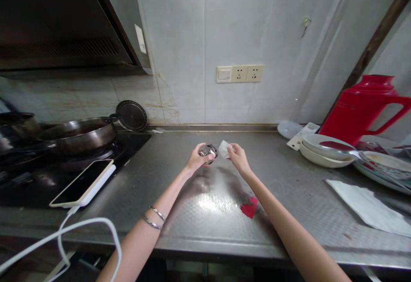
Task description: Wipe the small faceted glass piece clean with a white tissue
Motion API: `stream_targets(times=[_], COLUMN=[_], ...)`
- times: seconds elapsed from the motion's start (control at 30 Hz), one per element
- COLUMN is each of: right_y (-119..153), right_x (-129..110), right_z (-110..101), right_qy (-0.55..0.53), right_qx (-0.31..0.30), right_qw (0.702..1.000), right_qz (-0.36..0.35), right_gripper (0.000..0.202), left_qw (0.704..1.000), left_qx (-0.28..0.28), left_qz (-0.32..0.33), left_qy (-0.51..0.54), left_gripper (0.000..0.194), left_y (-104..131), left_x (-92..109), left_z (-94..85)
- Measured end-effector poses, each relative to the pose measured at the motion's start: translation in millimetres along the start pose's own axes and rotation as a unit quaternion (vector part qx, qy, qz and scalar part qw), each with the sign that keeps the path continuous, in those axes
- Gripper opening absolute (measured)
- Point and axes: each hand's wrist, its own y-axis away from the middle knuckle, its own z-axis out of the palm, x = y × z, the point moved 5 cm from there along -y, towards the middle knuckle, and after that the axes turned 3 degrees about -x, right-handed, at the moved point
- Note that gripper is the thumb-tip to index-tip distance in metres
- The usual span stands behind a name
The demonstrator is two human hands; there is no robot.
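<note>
My left hand [196, 158] is closed around a small round shiny object [208, 151], dark and clear in patches like glass or polished metal; its exact kind I cannot make out. Just to its right, my right hand [238, 155] pinches a small white piece of tissue [224, 149] between thumb and fingers. The tissue's edge is close to the round object; whether they touch I cannot tell. Both hands are above the steel counter [180, 226]. A torn red scrap [249, 207] lies on the counter, left of my right forearm.
On the left are a black stove [138, 140] with a steel pan [80, 136], and a phone [85, 183] with a white cable [99, 221]. On the right stand a red thermos jug [356, 111] and stacked bowls [324, 160]. White paper [369, 205] lies at the right front.
</note>
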Motion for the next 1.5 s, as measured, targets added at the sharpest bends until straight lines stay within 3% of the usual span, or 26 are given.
stream_targets(times=[0.17, 0.27, 0.37, 0.47, 0.57, 0.77, 0.93, 1.2, 1.33, 1.5], right_y=[1.1, 4.1, 8.7, 11.6, 11.8, 15.9, 23.3, 24.0, 23.4, 20.9], right_x=[-4.4, -11.0, -16.7, -13.3, -5.5, -5.6, -10.1, -12.8, -4.6, -8.5], right_z=[-1.1, -0.4, 2.2, 7.4, 15.1, 31.9, 38.0, 43.9, 42.1, 32.6], right_qy=[-0.007, -0.008, -0.020, -0.113, -0.222, -0.296, -0.376, -0.316, -0.249, -0.283], right_qx=[-0.005, -0.018, -0.032, -0.042, -0.042, -0.075, -0.091, -0.063, -0.044, -0.068], right_qw=[1.000, 1.000, 0.999, 0.992, 0.971, 0.944, 0.906, 0.944, 0.963, 0.947], right_qz=[-0.004, -0.010, -0.011, 0.032, 0.083, 0.124, 0.172, 0.067, 0.090, 0.135], right_gripper=[0.038, 0.033, 0.032, 0.030, 0.024, 0.024, 0.024, 0.027, 0.031, 0.033], left_qw=[0.981, 0.970, 0.971, 0.972, 0.975, 0.979, 0.978, 0.969, 0.973, 0.980], left_qx=[0.036, 0.038, 0.028, 0.016, 0.001, -0.041, -0.016, 0.132, 0.126, 0.095], left_qz=[0.119, 0.164, 0.162, 0.161, 0.158, 0.162, 0.163, 0.149, 0.138, 0.138], left_qy=[-0.149, -0.177, -0.176, -0.169, -0.157, -0.119, -0.126, -0.144, -0.137, -0.108], left_gripper=[0.095, 0.093, 0.088, 0.083, 0.079, 0.073, 0.071, 0.070, 0.070, 0.070], left_y=[-2.2, -2.6, -1.5, 1.3, 3.5, 8.9, 11.8, 8.6, 9.6, 10.7], left_x=[-2.6, -6.5, -10.1, -10.8, -12.3, -11.9, -9.0, -14.5, -16.5, -12.6], left_z=[0.4, 3.4, 8.0, 13.3, 18.3, 31.0, 34.0, 15.3, 19.8, 27.3])
